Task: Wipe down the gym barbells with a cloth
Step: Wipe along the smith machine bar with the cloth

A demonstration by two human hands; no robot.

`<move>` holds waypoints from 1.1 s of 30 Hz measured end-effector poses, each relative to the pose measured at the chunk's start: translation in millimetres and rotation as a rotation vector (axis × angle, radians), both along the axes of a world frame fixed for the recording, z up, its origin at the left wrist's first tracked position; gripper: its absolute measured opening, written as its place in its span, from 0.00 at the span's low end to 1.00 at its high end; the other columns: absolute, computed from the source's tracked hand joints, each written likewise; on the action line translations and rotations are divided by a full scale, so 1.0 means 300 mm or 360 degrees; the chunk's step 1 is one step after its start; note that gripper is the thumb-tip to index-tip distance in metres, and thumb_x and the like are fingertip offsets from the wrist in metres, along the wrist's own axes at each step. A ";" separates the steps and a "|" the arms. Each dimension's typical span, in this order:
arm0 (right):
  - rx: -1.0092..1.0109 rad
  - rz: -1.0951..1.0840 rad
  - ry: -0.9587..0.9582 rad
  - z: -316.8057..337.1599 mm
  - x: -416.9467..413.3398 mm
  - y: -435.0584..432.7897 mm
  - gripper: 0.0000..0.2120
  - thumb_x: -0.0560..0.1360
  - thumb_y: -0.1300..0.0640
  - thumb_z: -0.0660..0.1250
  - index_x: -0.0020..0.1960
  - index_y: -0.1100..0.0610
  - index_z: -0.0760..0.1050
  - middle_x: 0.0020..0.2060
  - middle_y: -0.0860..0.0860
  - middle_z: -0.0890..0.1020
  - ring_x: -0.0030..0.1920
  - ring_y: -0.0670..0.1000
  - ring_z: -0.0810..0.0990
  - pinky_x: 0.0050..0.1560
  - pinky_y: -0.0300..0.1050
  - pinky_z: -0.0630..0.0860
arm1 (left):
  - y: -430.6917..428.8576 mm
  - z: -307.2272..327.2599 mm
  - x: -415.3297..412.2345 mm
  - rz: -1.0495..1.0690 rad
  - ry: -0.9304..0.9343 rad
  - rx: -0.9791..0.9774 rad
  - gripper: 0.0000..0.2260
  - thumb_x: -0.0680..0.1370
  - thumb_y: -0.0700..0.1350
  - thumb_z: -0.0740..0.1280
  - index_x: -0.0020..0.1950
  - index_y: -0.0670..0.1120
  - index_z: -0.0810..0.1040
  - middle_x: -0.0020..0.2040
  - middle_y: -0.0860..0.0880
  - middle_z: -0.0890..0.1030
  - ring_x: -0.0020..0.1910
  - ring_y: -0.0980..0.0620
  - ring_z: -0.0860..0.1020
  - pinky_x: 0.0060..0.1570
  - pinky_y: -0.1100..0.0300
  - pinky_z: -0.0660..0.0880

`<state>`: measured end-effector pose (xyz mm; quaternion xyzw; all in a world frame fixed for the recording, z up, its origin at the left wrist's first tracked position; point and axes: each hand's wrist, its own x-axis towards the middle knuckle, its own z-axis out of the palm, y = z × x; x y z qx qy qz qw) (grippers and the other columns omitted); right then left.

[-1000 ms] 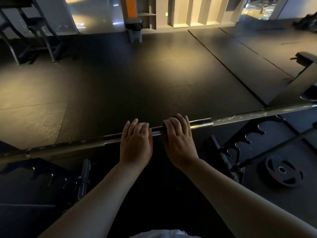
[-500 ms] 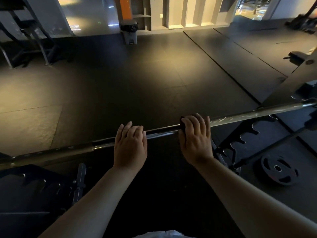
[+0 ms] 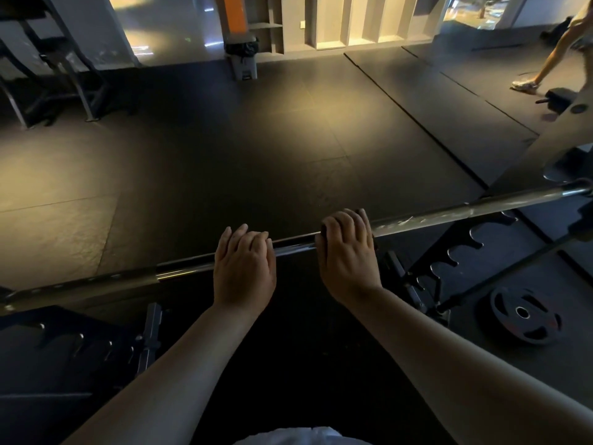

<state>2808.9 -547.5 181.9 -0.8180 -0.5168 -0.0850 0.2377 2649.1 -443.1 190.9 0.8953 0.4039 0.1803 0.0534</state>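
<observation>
Glossy metal barbell (image 3: 449, 216) above a matt, faintly textured rubber floor (image 3: 224, 155).

Nothing legible so far, light's too dim. Dark round weight plate w/ cut-out grips (image 3: 526, 316), flat on the floor at right: faint marks on its face, can't read 'em. Grey bin by the far wall (image 3: 244, 64): small pale mark on front, too blurred.

Silver barbell (image 3: 426, 217), black floor (image 3: 256, 155)

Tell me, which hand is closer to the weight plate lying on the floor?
Right. The right hand curls its fingers over the barbell, up and left of the weight plate; the left hand rests on the barbell farther left.
</observation>
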 end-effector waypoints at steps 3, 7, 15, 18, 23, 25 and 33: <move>-0.0127 0.0078 0.0174 0.067 -0.050 0.052 0.17 0.83 0.48 0.54 0.66 0.54 0.73 0.66 0.54 0.74 0.72 0.55 0.66 0.80 0.58 0.55 | -0.002 0.003 0.007 -0.0009 0.0029 -0.0037 0.19 0.82 0.49 0.56 0.66 0.42 0.78 0.65 0.43 0.81 0.73 0.45 0.72 0.78 0.46 0.58; -0.0136 0.0592 -0.0034 0.006 -0.071 0.012 0.29 0.80 0.52 0.66 0.79 0.56 0.62 0.76 0.54 0.66 0.79 0.58 0.58 0.80 0.57 0.47 | -0.003 0.006 0.000 -0.0040 0.0048 -0.0003 0.17 0.81 0.47 0.63 0.66 0.42 0.78 0.65 0.43 0.80 0.72 0.45 0.72 0.78 0.46 0.59; 0.0231 0.0040 0.0167 -0.033 0.075 -0.028 0.18 0.84 0.53 0.56 0.72 0.59 0.69 0.68 0.56 0.71 0.74 0.57 0.63 0.80 0.58 0.53 | -0.023 -0.011 0.014 0.0054 -0.0091 0.0072 0.18 0.84 0.48 0.54 0.62 0.42 0.80 0.60 0.44 0.83 0.69 0.45 0.75 0.77 0.46 0.61; 0.0152 0.0297 -0.0143 -0.094 -0.030 -0.005 0.27 0.80 0.54 0.62 0.76 0.60 0.63 0.73 0.58 0.68 0.77 0.62 0.61 0.77 0.64 0.52 | -0.027 -0.015 0.017 0.0093 -0.0116 0.0064 0.18 0.84 0.48 0.55 0.62 0.41 0.80 0.60 0.43 0.83 0.69 0.44 0.75 0.77 0.46 0.61; 0.0254 0.0506 -0.0463 -0.104 0.119 -0.020 0.26 0.79 0.54 0.69 0.74 0.63 0.70 0.70 0.61 0.74 0.73 0.63 0.70 0.76 0.64 0.65 | -0.032 -0.009 0.009 0.0091 -0.0101 0.0058 0.20 0.84 0.49 0.53 0.65 0.42 0.79 0.63 0.43 0.81 0.72 0.45 0.72 0.78 0.47 0.58; 0.0306 0.0314 -0.0270 -0.114 0.111 -0.036 0.25 0.81 0.55 0.65 0.74 0.63 0.68 0.71 0.61 0.72 0.75 0.63 0.66 0.77 0.64 0.61 | -0.041 -0.008 0.009 0.0123 -0.0101 0.0059 0.20 0.84 0.49 0.52 0.66 0.42 0.79 0.64 0.44 0.81 0.73 0.45 0.71 0.79 0.47 0.58; 0.0114 0.0595 -0.0326 -0.077 -0.017 0.030 0.29 0.78 0.55 0.67 0.76 0.59 0.64 0.73 0.58 0.70 0.77 0.61 0.63 0.76 0.62 0.55 | -0.069 0.003 0.027 0.0173 -0.0020 -0.0030 0.20 0.83 0.49 0.55 0.71 0.43 0.74 0.71 0.45 0.76 0.78 0.47 0.64 0.81 0.48 0.51</move>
